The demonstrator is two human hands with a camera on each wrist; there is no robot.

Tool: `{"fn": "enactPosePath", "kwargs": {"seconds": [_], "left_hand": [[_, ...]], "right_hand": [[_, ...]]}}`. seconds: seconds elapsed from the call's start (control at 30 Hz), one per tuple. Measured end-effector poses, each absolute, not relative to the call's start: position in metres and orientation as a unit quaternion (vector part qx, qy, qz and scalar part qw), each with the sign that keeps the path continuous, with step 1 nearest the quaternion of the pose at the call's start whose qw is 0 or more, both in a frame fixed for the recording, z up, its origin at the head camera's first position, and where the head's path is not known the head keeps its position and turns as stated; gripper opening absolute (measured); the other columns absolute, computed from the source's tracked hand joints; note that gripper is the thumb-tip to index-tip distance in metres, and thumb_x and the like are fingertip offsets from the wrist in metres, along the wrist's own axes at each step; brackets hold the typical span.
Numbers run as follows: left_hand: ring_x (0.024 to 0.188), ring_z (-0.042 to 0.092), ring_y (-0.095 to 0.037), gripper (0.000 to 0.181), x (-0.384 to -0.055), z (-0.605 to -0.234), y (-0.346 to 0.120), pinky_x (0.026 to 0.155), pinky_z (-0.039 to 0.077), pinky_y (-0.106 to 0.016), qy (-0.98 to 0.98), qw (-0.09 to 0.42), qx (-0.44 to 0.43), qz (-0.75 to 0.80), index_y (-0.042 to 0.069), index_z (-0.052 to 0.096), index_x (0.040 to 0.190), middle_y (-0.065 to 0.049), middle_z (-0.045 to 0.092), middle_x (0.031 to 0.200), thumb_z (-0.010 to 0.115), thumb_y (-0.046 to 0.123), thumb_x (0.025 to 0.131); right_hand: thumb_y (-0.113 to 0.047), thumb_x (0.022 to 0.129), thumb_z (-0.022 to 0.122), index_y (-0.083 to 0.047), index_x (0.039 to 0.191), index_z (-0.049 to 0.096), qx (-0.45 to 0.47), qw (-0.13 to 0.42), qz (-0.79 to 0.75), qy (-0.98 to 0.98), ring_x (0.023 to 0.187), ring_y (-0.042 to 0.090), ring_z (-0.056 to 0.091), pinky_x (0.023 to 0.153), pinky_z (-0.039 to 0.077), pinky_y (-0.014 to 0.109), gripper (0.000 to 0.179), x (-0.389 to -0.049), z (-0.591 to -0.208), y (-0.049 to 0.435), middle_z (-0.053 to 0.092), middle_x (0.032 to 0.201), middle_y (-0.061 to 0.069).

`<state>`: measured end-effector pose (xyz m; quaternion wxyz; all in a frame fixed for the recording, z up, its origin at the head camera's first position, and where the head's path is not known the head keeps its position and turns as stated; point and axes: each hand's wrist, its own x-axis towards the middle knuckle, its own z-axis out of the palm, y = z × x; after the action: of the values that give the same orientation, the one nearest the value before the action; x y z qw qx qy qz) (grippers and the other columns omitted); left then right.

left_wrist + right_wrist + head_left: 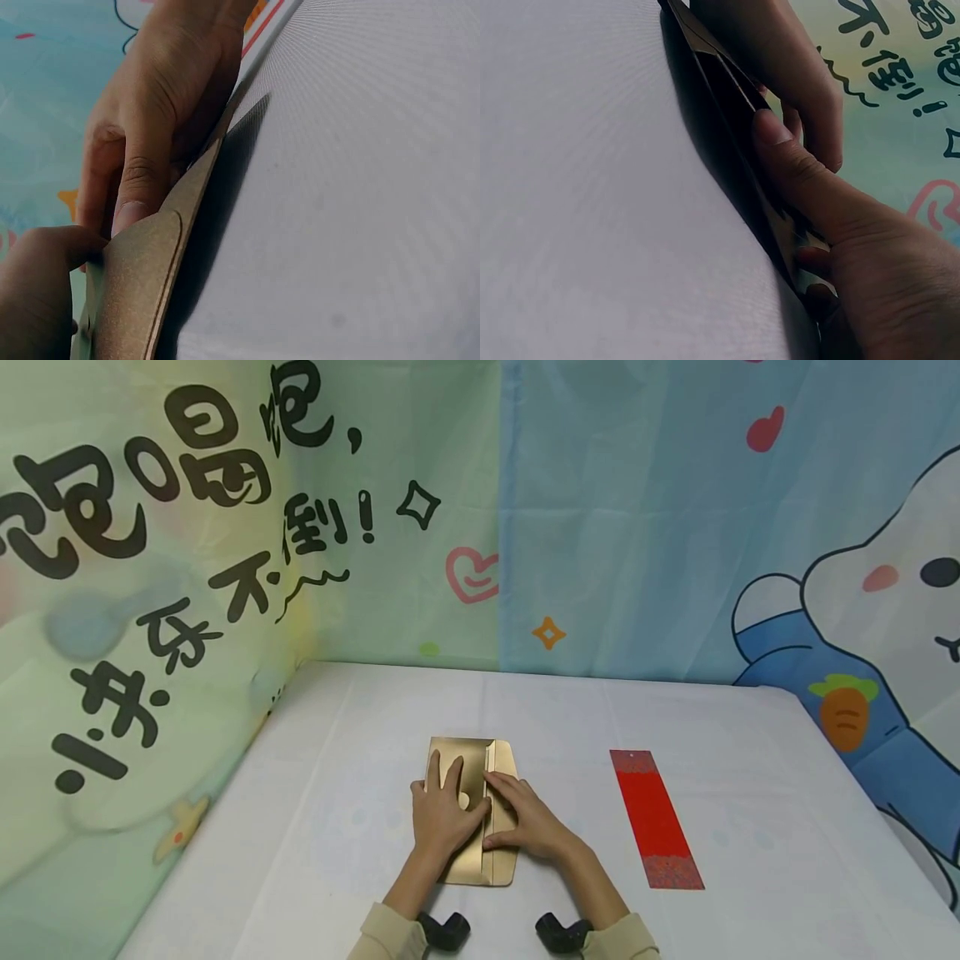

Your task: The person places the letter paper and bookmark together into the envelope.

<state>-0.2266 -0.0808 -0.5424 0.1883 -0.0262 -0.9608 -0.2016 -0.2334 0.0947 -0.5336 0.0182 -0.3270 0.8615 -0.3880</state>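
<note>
A gold folded paper envelope lies on the white table, with a long flap creased along its right side. My left hand spreads its fingers over the body of the envelope, its thumb reaching to the raised edge of the flap. From the right, my right hand rests on that flap, index finger and thumb set apart along the edge. In the right wrist view the right thumb lies against the flap, and a dark gap shows between the layers. Some right fingers are hidden in the left wrist view.
A flat red strip with patterned ends lies on the table right of the envelope. Black curved wrist pieces sit by both cuffs. Printed cloth walls stand behind and beside the table.
</note>
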Motion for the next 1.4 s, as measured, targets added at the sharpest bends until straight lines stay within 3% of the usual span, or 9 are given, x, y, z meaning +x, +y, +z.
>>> {"fn": "enactPosePath", "kwargs": {"seconds": [0.87, 1.4], "left_hand": [[0.086, 0.045, -0.037, 0.073, -0.2264, -0.5417, -0.0808, 0.071, 0.038, -0.04, -0.961, 0.188, -0.022, -0.203, 0.017, 0.051, 0.131, -0.018, 0.031, 0.144, 0.059, 0.057, 0.07], [0.086, 0.045, -0.036, 0.075, -0.227, -0.5417, -0.0807, 0.069, 0.039, -0.039, -0.962, 0.19, -0.023, -0.194, 0.017, 0.051, 0.132, -0.018, 0.031, 0.144, 0.058, 0.059, 0.071]], "right_hand": [[-0.048, 0.067, 0.076, -0.012, 0.145, 0.03, -0.325, 0.034, -0.388, 0.861, 0.13, 0.028, 0.029, 0.1, 0.028, 0.049, 0.098, -0.2342, -0.5346, 0.0963, 0.03, 0.147, 0.005], [-0.047, 0.077, 0.067, -0.009, 0.145, 0.029, -0.323, 0.039, -0.385, 0.864, 0.127, 0.028, 0.031, 0.098, 0.03, 0.051, 0.087, -0.2323, -0.5325, 0.0954, 0.03, 0.147, 0.008]]}}
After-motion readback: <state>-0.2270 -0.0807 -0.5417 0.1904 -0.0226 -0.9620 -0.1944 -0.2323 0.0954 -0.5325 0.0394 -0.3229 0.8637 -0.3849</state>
